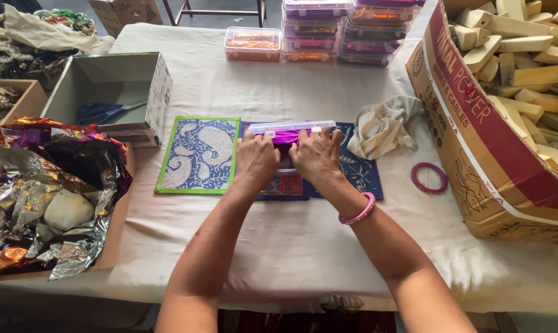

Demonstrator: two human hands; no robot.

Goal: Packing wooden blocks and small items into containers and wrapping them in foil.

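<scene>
Cloth-covered desk (303, 246) is carrying a cardboard box (488, 154) right of the hands. Left hand (256, 157) and right hand (316, 155), fingers curled, are gripping a clear plastic case (291, 127).

A red-and-tan carton (476, 142) lies tipped at the right. Clear plastic boxes (347, 31) with orange and purple contents stack at the table's far edge. A grey open box (115, 92) stands left, by a foil-filled tray (115, 246).
</scene>
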